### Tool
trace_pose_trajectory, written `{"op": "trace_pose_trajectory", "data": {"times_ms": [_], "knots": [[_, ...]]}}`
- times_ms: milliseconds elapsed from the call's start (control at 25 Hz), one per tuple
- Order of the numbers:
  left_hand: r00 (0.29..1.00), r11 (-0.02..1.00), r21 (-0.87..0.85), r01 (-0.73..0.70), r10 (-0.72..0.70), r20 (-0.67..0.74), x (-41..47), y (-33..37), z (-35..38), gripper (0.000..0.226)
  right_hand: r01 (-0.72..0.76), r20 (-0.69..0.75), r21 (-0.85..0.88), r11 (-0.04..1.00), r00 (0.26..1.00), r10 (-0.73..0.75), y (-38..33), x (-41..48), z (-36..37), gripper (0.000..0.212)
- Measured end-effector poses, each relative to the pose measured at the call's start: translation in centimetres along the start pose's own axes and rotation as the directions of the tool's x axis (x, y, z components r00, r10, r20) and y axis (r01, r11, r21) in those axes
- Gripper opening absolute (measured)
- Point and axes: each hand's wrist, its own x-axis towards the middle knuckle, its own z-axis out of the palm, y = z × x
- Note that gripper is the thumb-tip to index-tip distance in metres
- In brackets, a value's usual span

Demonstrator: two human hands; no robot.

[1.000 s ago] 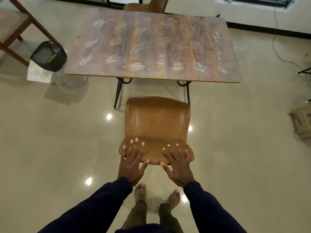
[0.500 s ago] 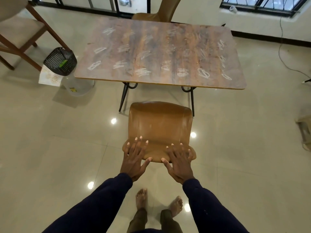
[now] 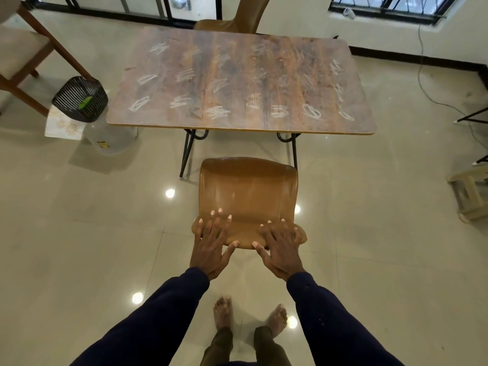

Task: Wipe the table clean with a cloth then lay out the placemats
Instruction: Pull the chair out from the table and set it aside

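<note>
- One wooden-framed chair (image 3: 23,56) is standing at the far left of the floor; a black slatted basket (image 3: 80,99) is sitting just beside its leg, with something green lying inside.
- A pale patterned sheet (image 3: 62,126) is lying under the basket's near side; a clear plastic tub (image 3: 111,140) is sitting beside it, partly under the table's near-left corner.
- The table (image 3: 237,67) is standing in the middle of the room; white scribbled marks (image 3: 217,112) are running in rows across its brown top, from the left edge to the right edge.
- A tan chair (image 3: 237,19) is standing at the table's far edge.
- A second tan chair (image 3: 248,186) is standing just off the table's near edge, its backrest facing the person.
- The left hand (image 3: 211,247) is resting on the left end of that backrest's top; its fingers are lying straight and spread, gripping nothing.
- The right hand (image 3: 282,249) is resting on the right end; its fingers are splaying flat, thumb pointing inward, holding nothing.
- A pale low stool (image 3: 468,194) is sitting at the right, well apart from the table.
</note>
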Motion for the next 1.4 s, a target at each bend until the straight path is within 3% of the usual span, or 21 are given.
{"op": "trace_pose_trajectory", "data": {"times_ms": [320, 680, 1000, 1120, 1240, 1400], "knots": [[0.999, 1.0, 0.016, -0.015, 0.014, 0.035, 0.0, 0.1, -0.7, 0.079, 0.012, 0.005, 0.01, 1.0, 1.0, -0.012, -0.3, -0.7, -0.9, 0.105], [0.993, 0.994, -0.011, -0.111, 0.11, -0.048, 1.6, 4.7, -3.3, 0.074, 0.087, -0.154, -0.045, 0.995, 0.984, -0.093, 1.4, -1.7, -4.3, 0.068], [0.986, 0.983, 0.08, -0.163, 0.165, -0.024, 8.9, 16.7, -2.7, 0.071, 0.185, -0.312, -0.047, 0.982, 0.931, -0.19, 14.2, -1.0, -9.4, 0.046], [0.989, 0.987, 0.067, -0.146, 0.147, -0.014, 12.2, 23.3, -2.5, 0.069, 0.2, -0.346, 0.007, 0.98, 0.92, -0.185, 20.7, -0.8, -13.0, 0.047], [0.99, 0.989, 0.046, -0.14, 0.141, -0.02, 16.0, 29.9, -2.1, 0.068, 0.226, -0.385, -0.045, 0.973, 0.895, -0.225, 27.7, -0.4, -16.8, 0.049], [0.999, 0.998, -0.047, -0.045, 0.046, 0.015, 21.3, 36.6, -1.6, 0.071, 0.247, -0.409, -0.031, 0.969, 0.881, -0.238, 34.7, 1.9, -21.4, 0.055]]}}
